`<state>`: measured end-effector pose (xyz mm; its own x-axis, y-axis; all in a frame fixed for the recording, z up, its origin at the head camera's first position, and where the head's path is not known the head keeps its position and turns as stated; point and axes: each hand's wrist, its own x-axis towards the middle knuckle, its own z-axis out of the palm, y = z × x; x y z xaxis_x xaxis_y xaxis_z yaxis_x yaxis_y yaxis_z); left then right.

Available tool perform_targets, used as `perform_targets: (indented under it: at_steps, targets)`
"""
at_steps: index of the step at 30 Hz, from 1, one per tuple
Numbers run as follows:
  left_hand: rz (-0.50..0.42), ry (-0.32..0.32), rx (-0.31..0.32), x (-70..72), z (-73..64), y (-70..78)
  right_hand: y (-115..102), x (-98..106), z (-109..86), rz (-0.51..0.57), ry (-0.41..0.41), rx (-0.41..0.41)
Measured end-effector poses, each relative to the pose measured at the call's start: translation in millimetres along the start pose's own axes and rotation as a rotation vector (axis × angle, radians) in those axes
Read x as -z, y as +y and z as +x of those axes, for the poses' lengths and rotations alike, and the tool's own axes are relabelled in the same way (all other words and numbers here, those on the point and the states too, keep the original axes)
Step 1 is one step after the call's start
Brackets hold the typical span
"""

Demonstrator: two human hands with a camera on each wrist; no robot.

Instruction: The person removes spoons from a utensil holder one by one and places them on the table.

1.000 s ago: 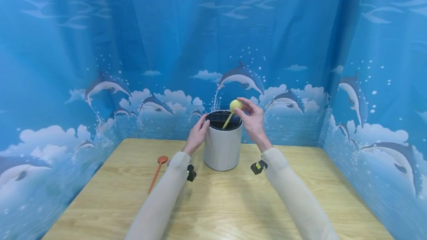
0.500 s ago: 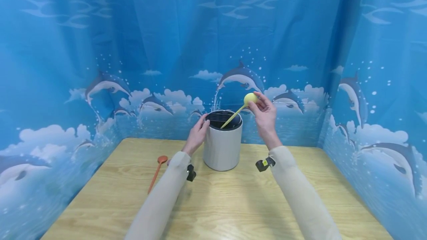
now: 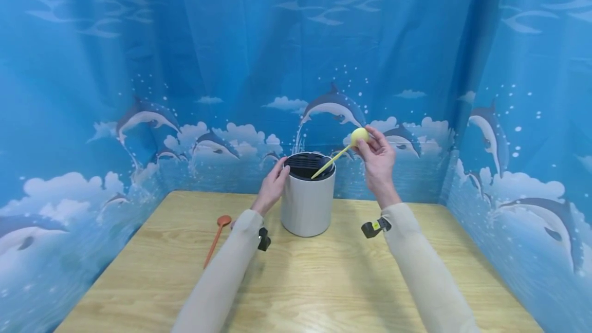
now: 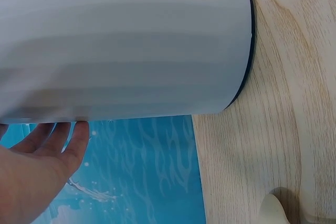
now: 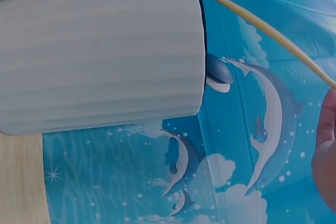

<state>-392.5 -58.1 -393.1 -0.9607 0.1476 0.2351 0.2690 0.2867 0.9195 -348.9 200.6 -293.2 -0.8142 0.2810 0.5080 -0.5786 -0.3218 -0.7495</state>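
Observation:
A white utensil holder (image 3: 307,207) with faint vertical facets and a black slotted insert (image 3: 302,162) stands upright on the table. My left hand (image 3: 272,186) grips its upper left side, thumb at the rim; in the left wrist view its fingers (image 4: 77,142) touch the holder's wall. My right hand (image 3: 380,163), raised right of the holder, pinches a yellow spoon (image 3: 359,136) by its round bowl. The spoon slants down to the left, its handle tip over the holder's mouth. In the right wrist view the handle (image 5: 273,34) shows with its tip just above the rim.
An orange spoon (image 3: 216,240) lies on the wooden table (image 3: 324,281) left of my left forearm. A pale rounded thing (image 4: 274,211), cut off by the frame, shows on the table in the left wrist view. A blue dolphin-print curtain (image 3: 393,66) surrounds the table's back and sides.
My right hand has moved right and slightly up with the yellow spoon, drawing its handle up and tilting it flatter. The left hand and the holder have stayed in place.

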Motion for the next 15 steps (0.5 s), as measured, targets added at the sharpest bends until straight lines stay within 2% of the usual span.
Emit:
perform_targets:
  at_steps: [5,15]
  targets:
    - [-0.006,-0.006,0.003,0.3,0.2,0.5,-1,5,-3.0,-0.012,-0.034,-0.035]
    - [-0.016,-0.018,0.004,2.3,0.4,2.0,3,18,-9.5,0.022,-0.185,-0.155]
